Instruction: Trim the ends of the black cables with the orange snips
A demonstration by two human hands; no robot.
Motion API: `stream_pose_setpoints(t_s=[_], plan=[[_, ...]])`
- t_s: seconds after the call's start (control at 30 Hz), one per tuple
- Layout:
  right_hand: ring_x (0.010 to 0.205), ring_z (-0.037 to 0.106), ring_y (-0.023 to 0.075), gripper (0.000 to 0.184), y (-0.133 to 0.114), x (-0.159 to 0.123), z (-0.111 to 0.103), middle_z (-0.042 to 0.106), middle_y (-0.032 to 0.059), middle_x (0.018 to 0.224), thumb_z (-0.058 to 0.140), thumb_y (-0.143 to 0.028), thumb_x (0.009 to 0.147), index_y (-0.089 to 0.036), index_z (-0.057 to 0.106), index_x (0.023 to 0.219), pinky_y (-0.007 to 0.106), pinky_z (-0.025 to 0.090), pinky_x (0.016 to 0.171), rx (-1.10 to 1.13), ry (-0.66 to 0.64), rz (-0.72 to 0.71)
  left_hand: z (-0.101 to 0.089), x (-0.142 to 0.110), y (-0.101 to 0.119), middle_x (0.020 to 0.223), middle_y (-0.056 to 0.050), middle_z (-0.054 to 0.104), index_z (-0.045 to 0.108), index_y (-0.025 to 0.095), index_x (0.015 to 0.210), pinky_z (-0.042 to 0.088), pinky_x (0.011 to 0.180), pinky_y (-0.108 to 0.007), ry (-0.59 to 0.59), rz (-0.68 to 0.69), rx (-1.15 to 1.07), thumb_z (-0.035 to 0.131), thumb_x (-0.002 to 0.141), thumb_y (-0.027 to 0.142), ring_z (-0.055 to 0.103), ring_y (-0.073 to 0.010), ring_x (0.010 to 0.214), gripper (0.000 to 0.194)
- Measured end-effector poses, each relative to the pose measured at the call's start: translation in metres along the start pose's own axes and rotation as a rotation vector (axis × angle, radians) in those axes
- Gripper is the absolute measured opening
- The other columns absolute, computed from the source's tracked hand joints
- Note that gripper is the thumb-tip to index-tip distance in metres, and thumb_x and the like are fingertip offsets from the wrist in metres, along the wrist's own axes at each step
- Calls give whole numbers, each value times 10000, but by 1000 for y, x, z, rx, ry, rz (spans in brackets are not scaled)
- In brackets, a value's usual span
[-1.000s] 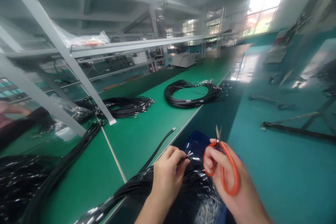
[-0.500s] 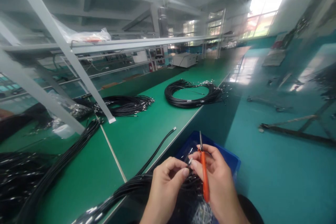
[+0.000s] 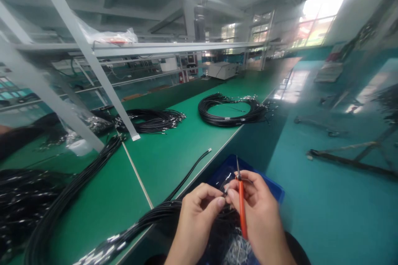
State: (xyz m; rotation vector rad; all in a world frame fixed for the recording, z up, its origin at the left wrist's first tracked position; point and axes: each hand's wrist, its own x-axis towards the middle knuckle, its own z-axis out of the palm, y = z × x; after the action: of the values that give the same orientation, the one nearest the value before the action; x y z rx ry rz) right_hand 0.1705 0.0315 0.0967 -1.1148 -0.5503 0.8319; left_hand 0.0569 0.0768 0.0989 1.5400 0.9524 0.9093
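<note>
My left hand (image 3: pixel 202 211) is closed in a pinch on the end of a black cable (image 3: pixel 224 193), mostly covered by the fingers. Right beside it, my right hand (image 3: pixel 258 207) pinches a small pale piece (image 3: pixel 226 189) at that cable end. The same hand also holds a slim orange-handled tool (image 3: pixel 242 211), pliers or snips, its pointed dark metal tip facing up and away. Below both hands is a blue bin (image 3: pixel 276 188) with small silvery parts (image 3: pixel 238 250) in it. A thick bundle of black cables (image 3: pixel 146 221) runs along the bench edge toward my left hand.
On the green bench (image 3: pixel 168 153) lie two coiled cable bundles, one far (image 3: pixel 230 121) and one nearer the shelf (image 3: pixel 155 122). More cables (image 3: pixel 25 215) heap at the left. A white shelf post (image 3: pixel 102 78) stands on the bench. A wheeled metal stand (image 3: pixel 351 161) is on the floor at right.
The view has turned slightly left, so the bench and shelf appear shifted right. Both hands keep almost the same pinch, with the orange-handled tool still in the right hand.
</note>
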Motion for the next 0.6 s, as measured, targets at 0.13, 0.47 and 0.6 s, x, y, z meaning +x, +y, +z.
stream_pose_setpoints(t_s=[0.13,0.47,0.6], plan=[[581,597,148,359,-15,-12,0,679,23,806,754,-319,660,-234,549,941,241,485,470,-21,20,2,-2,1,-2,653,-5,618,657,158,688,404,603,-220,38,1,-41,657,744,300,530,-143,634,153],[608,603,137,326,13,-3,8,626,-41,733,728,-274,711,-237,519,959,259,500,607,115,-50,102,-7,-5,-4,698,-17,646,654,167,707,431,656,-239,40,35,-100,632,768,306,574,-167,683,153],[689,613,158,387,8,-3,5,636,-26,766,769,-245,642,-240,541,955,256,504,620,131,-47,70,-7,-6,-2,692,-21,650,667,164,696,429,641,-234,15,34,-74,623,774,302,569,-163,672,166]])
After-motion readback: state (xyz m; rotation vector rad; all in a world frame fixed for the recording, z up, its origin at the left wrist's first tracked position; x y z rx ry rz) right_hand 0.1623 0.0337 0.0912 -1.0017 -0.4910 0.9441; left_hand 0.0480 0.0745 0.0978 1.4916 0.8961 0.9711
